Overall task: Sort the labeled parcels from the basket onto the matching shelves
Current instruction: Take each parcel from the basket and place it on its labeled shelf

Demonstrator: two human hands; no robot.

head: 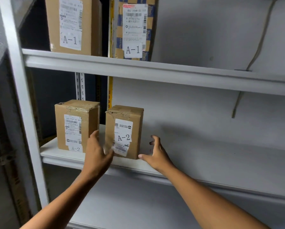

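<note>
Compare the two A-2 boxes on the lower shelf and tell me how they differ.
The left A-2 box is taller and stands alone; the right A-2 box is shorter and sits between the left hand and right hand. The left box's labels lie flat; the right box's lower label is crumpled and peeling. Both are taped brown cardboard, upright on the lower shelf.

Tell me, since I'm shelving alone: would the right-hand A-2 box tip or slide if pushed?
The right A-2 box looks taller than wide, so a high push might tip it. Pushed low, it would probably slide on the smooth lower shelf. Its dented top suggests soft cardboard.
</note>
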